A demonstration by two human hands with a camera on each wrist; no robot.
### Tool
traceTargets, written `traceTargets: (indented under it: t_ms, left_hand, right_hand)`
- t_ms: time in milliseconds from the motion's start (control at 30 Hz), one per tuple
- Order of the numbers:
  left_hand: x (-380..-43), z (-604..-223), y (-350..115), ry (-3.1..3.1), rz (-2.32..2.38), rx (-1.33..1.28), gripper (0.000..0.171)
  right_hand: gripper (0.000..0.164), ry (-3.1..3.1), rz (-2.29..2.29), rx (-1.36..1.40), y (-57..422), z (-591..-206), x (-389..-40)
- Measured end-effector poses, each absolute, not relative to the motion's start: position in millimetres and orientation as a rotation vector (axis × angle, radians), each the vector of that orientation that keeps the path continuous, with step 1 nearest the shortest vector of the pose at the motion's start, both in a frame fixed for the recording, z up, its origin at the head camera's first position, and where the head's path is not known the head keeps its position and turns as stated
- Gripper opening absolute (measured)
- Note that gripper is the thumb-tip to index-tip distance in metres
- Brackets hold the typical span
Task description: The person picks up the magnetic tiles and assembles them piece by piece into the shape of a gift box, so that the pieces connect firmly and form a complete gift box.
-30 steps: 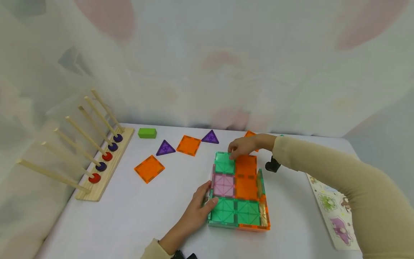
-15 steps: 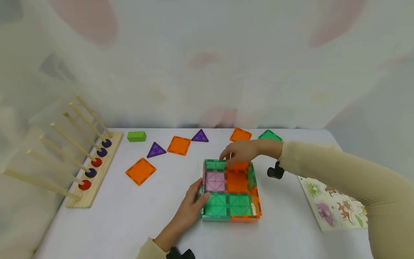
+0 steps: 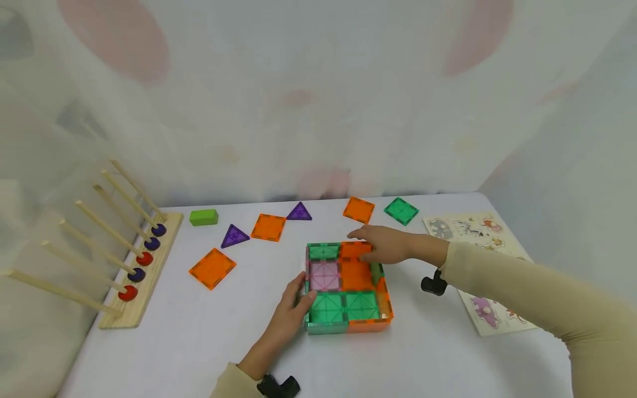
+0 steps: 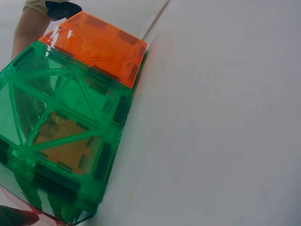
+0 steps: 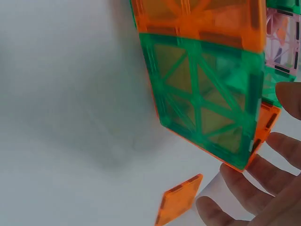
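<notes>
Translucent magnetic tiles form a low open-topped box on the table, with green, pink and orange squares inside. My left hand holds its left wall, thumb over the rim and fingers outside. At the lower left of the left wrist view a dark fingertip shows by the near green tile. My right hand pinches the far-right orange tile, thumb inside and fingers behind. Those spread fingers appear beyond the green side tile in the right wrist view.
Loose orange squares, purple triangles and a green square lie around. A green block sits far left. The wooden peg rack with red and dark discs stands left; an animal picture board lies right.
The box's far tiles have gone from lying flat to standing as a wall. My right hand has shifted from the green far tile to the orange one. The left hand keeps its hold.
</notes>
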State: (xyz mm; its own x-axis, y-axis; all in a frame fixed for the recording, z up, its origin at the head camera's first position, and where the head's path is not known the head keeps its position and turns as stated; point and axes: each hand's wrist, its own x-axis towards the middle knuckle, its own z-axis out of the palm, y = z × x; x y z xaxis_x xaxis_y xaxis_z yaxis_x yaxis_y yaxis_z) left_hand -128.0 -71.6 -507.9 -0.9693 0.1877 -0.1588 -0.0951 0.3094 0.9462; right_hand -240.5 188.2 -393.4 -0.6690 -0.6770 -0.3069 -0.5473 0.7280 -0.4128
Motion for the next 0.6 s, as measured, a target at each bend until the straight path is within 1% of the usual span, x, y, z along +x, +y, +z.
traceTargets:
  t_ms: [100, 200, 367, 600]
  left_hand:
    - [-128.0, -508.8, -73.0, 2.330, 1.721, 0.091, 0.065]
    - [-130.0, -509.1, -72.5, 2.324, 1.740, 0.080, 0.065]
    - [-130.6, -512.1, -72.3, 2.324, 1.738, 0.078, 0.067]
    - [-127.1, -511.3, -71.9, 2.311, 1.740, 0.093, 0.069]
  right_hand:
    - [0.055, 2.506, -0.462, -0.910, 194.4, -397.2, -235.0]
    - [0.052, 2.561, -0.488, -0.887, 205.0, -399.3, -240.4]
    - [0.040, 2.685, -0.508, -0.820, 234.2, -407.6, -259.2]
    - [0.041, 2.806, -0.597, -0.611, 276.0, -420.5, -289.8]
